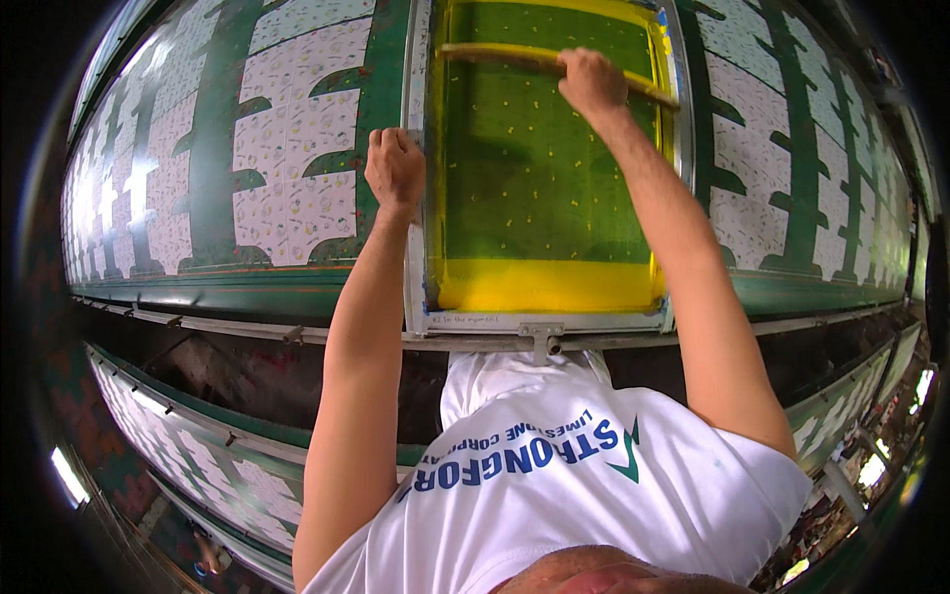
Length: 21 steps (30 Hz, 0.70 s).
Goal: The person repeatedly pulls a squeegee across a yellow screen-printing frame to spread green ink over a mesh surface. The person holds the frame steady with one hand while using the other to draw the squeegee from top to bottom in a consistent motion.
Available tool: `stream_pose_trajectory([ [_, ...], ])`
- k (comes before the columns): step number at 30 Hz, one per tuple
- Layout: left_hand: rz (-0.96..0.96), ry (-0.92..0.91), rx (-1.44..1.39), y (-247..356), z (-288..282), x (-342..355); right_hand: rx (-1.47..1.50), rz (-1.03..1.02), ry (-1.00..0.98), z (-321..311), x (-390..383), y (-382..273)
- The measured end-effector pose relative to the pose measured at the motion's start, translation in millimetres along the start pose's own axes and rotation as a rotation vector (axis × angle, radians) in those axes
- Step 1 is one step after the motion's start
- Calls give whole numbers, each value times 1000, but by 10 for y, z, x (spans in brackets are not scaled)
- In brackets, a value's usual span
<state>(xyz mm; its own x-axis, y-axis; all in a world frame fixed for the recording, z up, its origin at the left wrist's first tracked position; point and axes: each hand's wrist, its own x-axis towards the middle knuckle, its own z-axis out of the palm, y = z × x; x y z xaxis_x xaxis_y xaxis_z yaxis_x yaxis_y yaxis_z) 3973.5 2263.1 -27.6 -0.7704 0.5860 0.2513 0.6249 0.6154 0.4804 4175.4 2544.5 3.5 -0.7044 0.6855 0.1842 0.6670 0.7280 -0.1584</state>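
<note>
A screen-printing frame (419,287) lies on the green table, with yellow ink (544,287) banded along the near end of its mesh and small yellow marks across the dark green part. My right hand (592,87) is closed on a long squeegee (495,52) lying crosswise near the far end of the mesh, slightly tilted down to the right. My left hand (394,170) is closed at the frame's left rail, its fingers curled on the edge. A metal clamp (542,334) sits on the frame's near edge.
Pale patterned cut pieces (287,139) lie in rows on the green table (213,218) to both sides of the frame. A metal rail (247,325) runs along the near edge. Another long table (198,436) with similar pieces stands behind me.
</note>
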Motion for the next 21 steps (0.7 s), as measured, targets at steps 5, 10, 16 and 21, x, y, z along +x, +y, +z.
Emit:
stream_pose_trajectory([
  [5, 9, 18, 86, 70, 4, 11, -14, 61, -61, 131, 1103, 362],
  [10, -4, 24, 131, 129, -20, 5, -17, -2, -262, -57, 1744, 641],
  [16, 10, 42, 162, 116, -1, 3, -132, -51, -243, 84, 2103, 723],
  [21, 6, 34, 203, 87, 15, 9, -106, -109, -236, 148, 1927, 620],
])
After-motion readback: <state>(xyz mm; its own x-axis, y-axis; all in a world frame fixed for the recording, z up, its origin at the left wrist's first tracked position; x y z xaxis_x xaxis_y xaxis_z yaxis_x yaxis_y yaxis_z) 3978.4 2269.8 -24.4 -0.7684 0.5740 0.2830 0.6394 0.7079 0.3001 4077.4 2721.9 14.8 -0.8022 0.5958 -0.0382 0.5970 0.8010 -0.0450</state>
